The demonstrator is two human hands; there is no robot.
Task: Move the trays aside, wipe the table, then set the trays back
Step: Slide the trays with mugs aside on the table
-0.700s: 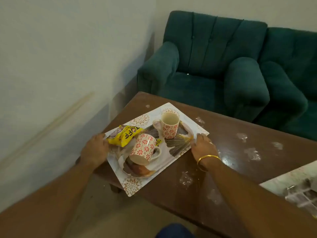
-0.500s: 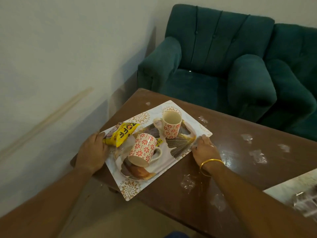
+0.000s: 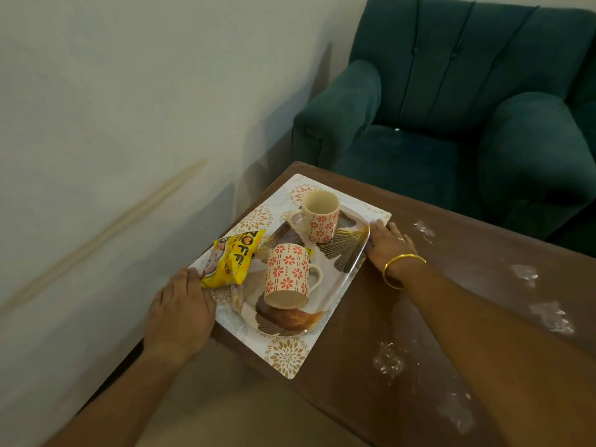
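A white tray (image 3: 287, 353) with gold flower prints lies at the left corner of the brown wooden table (image 3: 364, 321). On it rest a leaf-patterned plate (image 3: 348, 256), two cream mugs with red flowers (image 3: 319, 217) (image 3: 287, 279) and a yellow snack packet (image 3: 233, 259). My left hand (image 3: 180, 312) grips the tray's near-left edge. My right hand (image 3: 388, 243), with a gold bangle on the wrist, holds the tray's far-right edge.
White smears and crumbs (image 3: 388, 361) dot the table to the right of the tray. A teal armchair (image 3: 451, 121) stands right behind the table. A pale wall (image 3: 113, 124) runs along the left, close to the table's corner.
The view has shifted left and closer, so the second tray at the right edge is out of sight. Both hands keep their hold on the tray's edges.
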